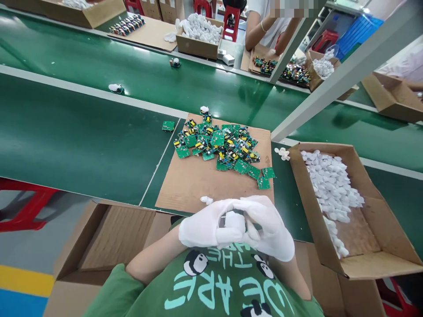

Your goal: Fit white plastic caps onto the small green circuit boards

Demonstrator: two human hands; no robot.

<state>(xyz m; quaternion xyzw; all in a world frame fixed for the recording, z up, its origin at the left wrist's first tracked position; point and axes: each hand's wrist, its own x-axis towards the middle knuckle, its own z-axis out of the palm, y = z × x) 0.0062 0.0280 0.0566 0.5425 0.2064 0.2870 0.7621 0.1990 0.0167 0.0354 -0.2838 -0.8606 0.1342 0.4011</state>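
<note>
My left hand [202, 225] and my right hand [272, 229], both in white gloves, meet close in front of my chest. Their fingers curl round a small white piece [234, 221], which sits between the two thumbs and forefingers. The gloves hide part of it, so whether a circuit board is inside it cannot be seen. Just beyond my left hand lies another small white piece [206, 200] on a cardboard sheet [194, 180]. Farther out on that sheet is a heap of green circuit boards [218, 141] with yellow and black components.
A cardboard box [373, 211] of white pieces [333, 185] stands at right, with a few loose ones [282, 153] beside it. A lone board [168, 126] lies left of the heap. A slanted metal post [330, 79] rises at right. Across the green belt [142, 75] sits a co-worker [256, 26].
</note>
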